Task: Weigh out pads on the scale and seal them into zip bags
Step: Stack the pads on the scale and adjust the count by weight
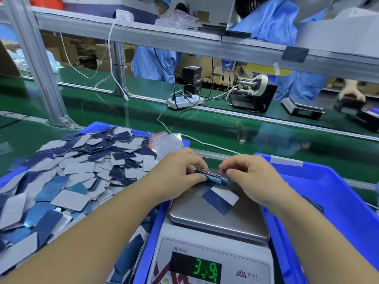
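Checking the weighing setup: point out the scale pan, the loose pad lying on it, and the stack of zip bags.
scale pan [196,214], head view, bare metal left of the pad.
loose pad [217,202], head view, its dark blue face.
zip bags [167,143], head view, clear plastic of the stack's top bag.

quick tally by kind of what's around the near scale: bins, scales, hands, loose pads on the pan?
Blue bins: 2 (the left bin heaped with pads, the right bin)
Near scale: 1
Hands: 2 (left hand, right hand, both on a pad stack)
Loose pads on pan: 2
Total: 7
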A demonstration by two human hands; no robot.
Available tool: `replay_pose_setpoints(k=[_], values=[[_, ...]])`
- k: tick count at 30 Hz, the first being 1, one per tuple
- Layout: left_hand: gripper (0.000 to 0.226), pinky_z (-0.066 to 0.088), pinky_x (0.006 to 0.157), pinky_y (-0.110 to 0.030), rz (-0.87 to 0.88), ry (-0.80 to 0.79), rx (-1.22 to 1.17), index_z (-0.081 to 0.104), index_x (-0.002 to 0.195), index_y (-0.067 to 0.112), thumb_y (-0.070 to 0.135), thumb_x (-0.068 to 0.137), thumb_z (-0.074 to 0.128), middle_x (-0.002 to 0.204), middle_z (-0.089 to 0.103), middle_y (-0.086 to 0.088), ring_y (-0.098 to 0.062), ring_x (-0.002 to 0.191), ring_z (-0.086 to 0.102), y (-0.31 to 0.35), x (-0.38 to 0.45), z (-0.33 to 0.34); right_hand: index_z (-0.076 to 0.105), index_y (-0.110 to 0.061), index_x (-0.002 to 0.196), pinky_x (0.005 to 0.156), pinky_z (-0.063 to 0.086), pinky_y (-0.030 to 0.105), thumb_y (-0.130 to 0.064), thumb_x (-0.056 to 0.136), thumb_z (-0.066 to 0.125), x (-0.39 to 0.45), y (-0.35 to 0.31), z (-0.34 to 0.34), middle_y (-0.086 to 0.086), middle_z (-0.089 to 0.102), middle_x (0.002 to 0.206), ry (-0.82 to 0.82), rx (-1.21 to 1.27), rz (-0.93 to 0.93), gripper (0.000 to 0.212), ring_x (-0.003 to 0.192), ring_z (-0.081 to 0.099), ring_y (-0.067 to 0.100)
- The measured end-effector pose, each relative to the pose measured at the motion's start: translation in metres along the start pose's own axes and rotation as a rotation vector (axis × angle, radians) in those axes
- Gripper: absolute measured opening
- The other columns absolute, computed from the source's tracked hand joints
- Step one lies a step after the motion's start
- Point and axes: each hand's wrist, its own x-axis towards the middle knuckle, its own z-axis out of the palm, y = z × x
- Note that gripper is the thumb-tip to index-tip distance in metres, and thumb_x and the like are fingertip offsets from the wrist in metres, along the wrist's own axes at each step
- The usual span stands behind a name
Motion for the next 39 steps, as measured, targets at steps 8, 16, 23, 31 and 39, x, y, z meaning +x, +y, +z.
replay_pose_setpoints(k=[8, 16, 23, 31, 39], values=[[0.010, 0.037, 0.070, -0.005, -0.079, 0.115, 0.013, 0.063, 0.097, 0.036, 0.029, 0.092, 0.069, 0.087, 0.062, 0.014, -0.007, 0.082, 0.055, -0.008, 0.002, -0.010, 0.064, -0.031, 0.076, 0.048, 0.040, 0.010, -0.052, 0.075, 0.076, -0.006, 0.008, -0.009, -0.020, 0.067, 0.074, -0.188, -0.375, 0.093, 0.024, 0.059, 0.054, -0.006], [0.012, 0.038, 0.065, -0.008, -0.051, 0.119, -0.053, 0.068, 0.100, 0.036, 0.029, 0.090, 0.071, 0.086, 0.066, 0.009, -0.004, 0.070, 0.051, -0.011, 0.004, -0.006, 0.063, -0.027, 0.076, 0.050, 0.039, 0.016, -0.032, 0.077, 0.080, -0.003, 0.011, -0.009, -0.020, 0.064, 0.063, -0.135, -0.241, 0.135, 0.017, 0.051, 0.052, -0.004], [0.018, 0.038, 0.067, -0.003, 0.000, 0.031, -0.102, 0.074, 0.097, 0.038, 0.022, 0.088, 0.074, 0.079, 0.064, 0.034, 0.009, 0.067, 0.055, -0.005, 0.000, -0.005, 0.065, -0.036, 0.079, 0.047, 0.035, 0.011, -0.030, 0.084, 0.073, 0.002, 0.011, -0.014, -0.013, 0.065, 0.070, 0.163, -0.128, 0.084, 0.011, 0.057, 0.053, -0.001], [0.043, 0.044, 0.067, -0.010, -0.019, 0.012, -0.150, 0.065, 0.113, 0.044, 0.018, 0.082, 0.081, 0.082, 0.069, 0.015, 0.001, 0.061, 0.054, -0.004, 0.000, 0.001, 0.074, -0.042, 0.085, 0.057, 0.041, 0.014, -0.023, 0.094, 0.066, -0.002, 0.002, -0.001, -0.019, 0.066, 0.066, 0.026, 0.144, -0.028, 0.023, 0.059, 0.052, -0.002], [0.025, 0.037, 0.056, -0.011, 0.025, -0.067, -0.071, 0.073, 0.100, 0.043, 0.024, 0.085, 0.078, 0.062, 0.054, 0.016, -0.001, 0.056, 0.045, -0.006, 0.000, -0.001, 0.071, -0.046, 0.091, 0.053, 0.041, 0.009, -0.007, 0.097, 0.057, -0.002, -0.003, 0.002, -0.022, 0.068, 0.070, -0.026, 0.235, -0.058, 0.041, 0.058, 0.056, -0.006]])
